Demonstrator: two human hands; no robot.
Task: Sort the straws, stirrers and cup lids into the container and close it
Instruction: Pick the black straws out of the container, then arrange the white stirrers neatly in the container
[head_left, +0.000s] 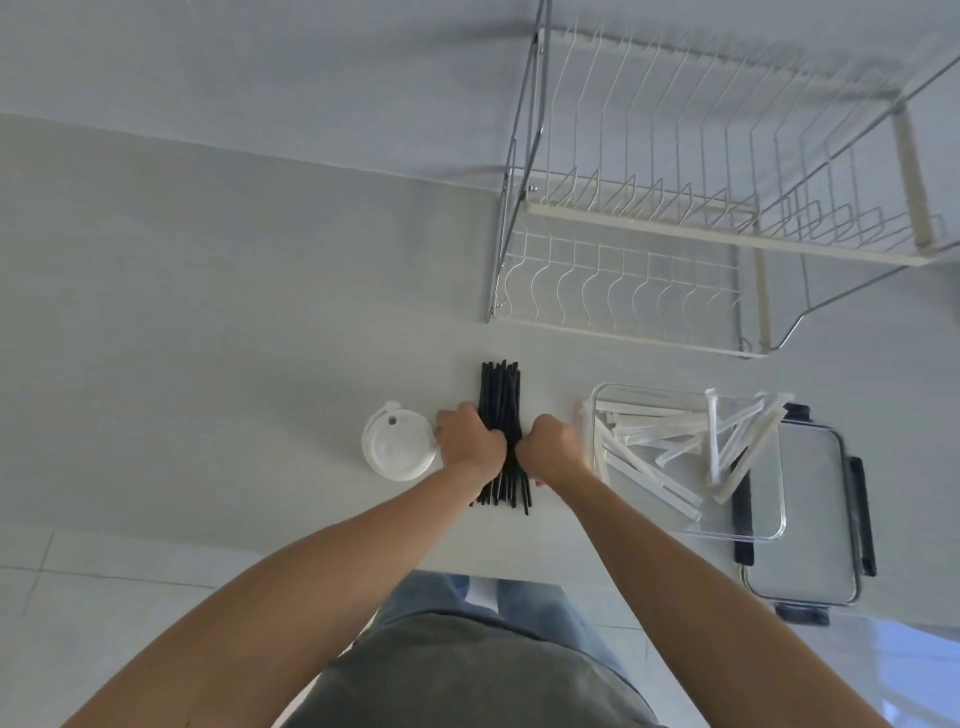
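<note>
Gripping a bundle of black straws (500, 410) from both sides, the left hand (467, 439) and right hand (549, 447) curl around it on the white counter (260, 364). White cup lids (397, 447) lie just left; a clear container (769, 530) holding white wrapped stirrers (649, 441) stands right, beside its lid (810, 519).

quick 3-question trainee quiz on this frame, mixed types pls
1. True or false: the bundle of thin black sticks is already in the clear rectangular container.
2. Which hands grip the bundle? A) left hand only B) right hand only C) both
3. Fill in: the white round plastic cup lids lie to the person's ___ of the bundle.

Key: 1 false; 2 C; 3 left
</note>
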